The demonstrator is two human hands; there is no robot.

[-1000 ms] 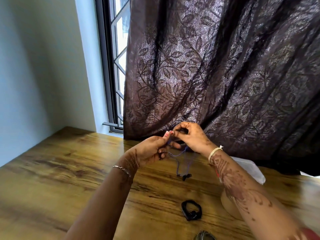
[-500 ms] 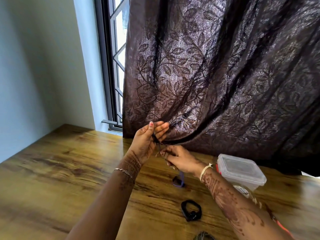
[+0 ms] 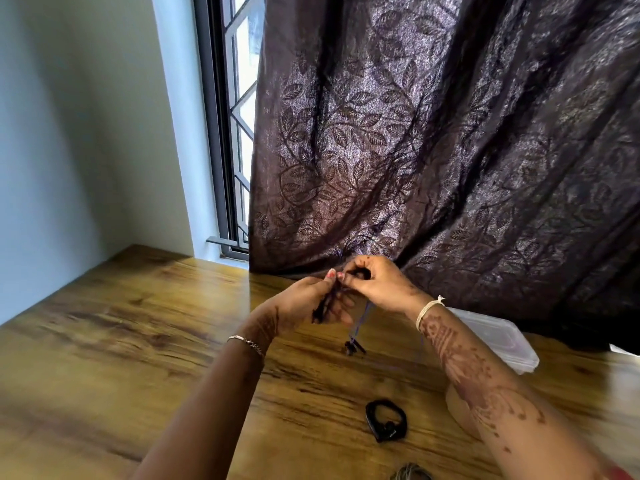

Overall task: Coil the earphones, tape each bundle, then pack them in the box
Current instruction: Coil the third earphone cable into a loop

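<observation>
Above the wooden table [image 3: 104, 341], my left hand [image 3: 308, 304] grips a small dark coil of a purple earphone cord between fingers and thumb. Close to its right, my right hand [image 3: 377, 284] pinches the same cord at fingertip level. The loose purple earphone cord [image 3: 355, 327] hangs down to its dark end pieces just above the table. A coiled black earphone bundle [image 3: 386, 424] lies on the table nearer me. The clear plastic box [image 3: 498, 337] with its lid on stands behind my right forearm, partly hidden.
A dark leaf-patterned curtain [image 3: 450, 150] hangs right behind my hands. A tan tape roll [image 3: 453, 407] shows under my right forearm. A grey coil [image 3: 412, 474] peeks in at the bottom edge. A window and a wall stand at left.
My right hand rose from below the left hand to fingertip level beside it. The left hand's fingers curled round the coil. The cord's hanging end now dangles straight.
</observation>
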